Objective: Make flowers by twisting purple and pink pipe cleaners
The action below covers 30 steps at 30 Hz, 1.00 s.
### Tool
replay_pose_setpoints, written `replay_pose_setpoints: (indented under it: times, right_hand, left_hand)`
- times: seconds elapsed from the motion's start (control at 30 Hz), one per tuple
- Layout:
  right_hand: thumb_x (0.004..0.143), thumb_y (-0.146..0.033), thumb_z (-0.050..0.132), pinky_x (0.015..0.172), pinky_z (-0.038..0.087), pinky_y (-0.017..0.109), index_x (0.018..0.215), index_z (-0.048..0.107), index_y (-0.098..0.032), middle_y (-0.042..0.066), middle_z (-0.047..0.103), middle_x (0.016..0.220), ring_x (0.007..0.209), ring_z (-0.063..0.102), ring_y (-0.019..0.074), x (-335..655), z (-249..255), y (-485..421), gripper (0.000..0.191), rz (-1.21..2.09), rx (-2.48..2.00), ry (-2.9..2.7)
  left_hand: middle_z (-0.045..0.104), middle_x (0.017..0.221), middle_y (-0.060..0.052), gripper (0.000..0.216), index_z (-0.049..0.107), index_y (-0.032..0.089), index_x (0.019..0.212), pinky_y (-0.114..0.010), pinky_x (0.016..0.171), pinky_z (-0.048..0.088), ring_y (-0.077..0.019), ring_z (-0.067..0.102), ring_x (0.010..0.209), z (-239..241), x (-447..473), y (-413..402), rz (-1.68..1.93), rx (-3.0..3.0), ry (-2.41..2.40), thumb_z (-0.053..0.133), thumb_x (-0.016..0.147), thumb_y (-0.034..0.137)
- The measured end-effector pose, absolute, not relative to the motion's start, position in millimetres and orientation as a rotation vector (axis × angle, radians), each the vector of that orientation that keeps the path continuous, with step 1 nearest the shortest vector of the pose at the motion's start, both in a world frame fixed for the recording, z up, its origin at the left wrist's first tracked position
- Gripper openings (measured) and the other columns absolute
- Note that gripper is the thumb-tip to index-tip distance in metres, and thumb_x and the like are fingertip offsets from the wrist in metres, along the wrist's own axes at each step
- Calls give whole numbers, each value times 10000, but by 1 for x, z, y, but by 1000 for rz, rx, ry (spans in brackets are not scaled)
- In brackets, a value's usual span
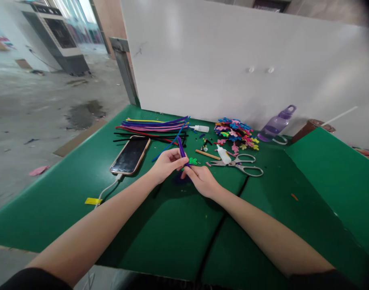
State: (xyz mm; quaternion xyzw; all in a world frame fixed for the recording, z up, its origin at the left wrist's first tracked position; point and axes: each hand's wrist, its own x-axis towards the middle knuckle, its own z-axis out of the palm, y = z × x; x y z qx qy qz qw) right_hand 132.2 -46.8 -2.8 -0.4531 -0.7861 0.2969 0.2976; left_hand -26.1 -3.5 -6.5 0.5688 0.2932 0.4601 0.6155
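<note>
Both my hands meet over the middle of the green table. Between the thumb and fingers of my left hand (171, 164) is a purple pipe cleaner (181, 147), its folded upper part pointing up. My right hand (204, 179) pinches its lower end, close against the left fingertips. Just behind the fingers shows a green flower-shaped piece (192, 161); whether it touches them I cannot tell. Beyond the hands lie a thin wooden stick (207, 154), a white glue bottle (224, 154) and grey-handled scissors (244, 164). A blue pipe cleaner (169, 145) slants beside the left hand.
Colourful pipe cleaners (154, 125) lie at the back left, near another glue bottle (201, 128). A plugged-in phone (131, 155) rests left. Fuzzy flower shapes (235, 133) are heaped at the back, with a purple water bottle (276, 124) to their right. A green panel (335, 181) stands right.
</note>
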Motion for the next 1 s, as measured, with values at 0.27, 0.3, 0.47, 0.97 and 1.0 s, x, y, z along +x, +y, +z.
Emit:
replay_pose_setpoints:
  times: [0.27,0.3,0.47,0.97,1.0]
  right_hand:
    - [892,-433,400,473,292,223,909,546,-184,-52,438,513,449,409,97,132,-8,-44,289,653,-1332,-2009]
    - [894,-423,399,488,306,223,927,552,-188,-45,465,534,467,430,99,132,-9,-44,282,644,-1328,-2006]
    - [897,-345,399,576,382,229,1038,569,-191,9,600,751,621,529,120,131,-9,-43,269,621,-1266,-1946]
    - [876,-322,442,503,267,217,872,636,-209,-25,524,579,511,442,102,133,-7,-42,224,350,-1434,-2113]
    - [877,-322,441,508,264,218,860,633,-209,-23,540,590,515,450,102,133,-7,-43,224,324,-1441,-2129]
  left_hand:
    - [529,560,43,179,584,155,762,-173,442,365,-46,449,439,-6,-24,-3,1235,1302,832,682,709,295]
    - [529,559,42,173,584,154,761,-175,446,369,-47,453,439,-5,-24,-3,1248,1307,833,677,714,292]
    - [519,546,48,148,585,158,784,-175,445,368,-51,472,438,-8,-25,2,1361,1208,793,660,737,277]
    - [606,541,13,216,550,147,641,-210,460,419,-74,503,411,-9,-25,3,1477,1147,960,675,705,312]
    - [607,539,13,216,550,149,642,-209,457,417,-75,503,410,-9,-25,3,1480,1146,972,677,701,313]
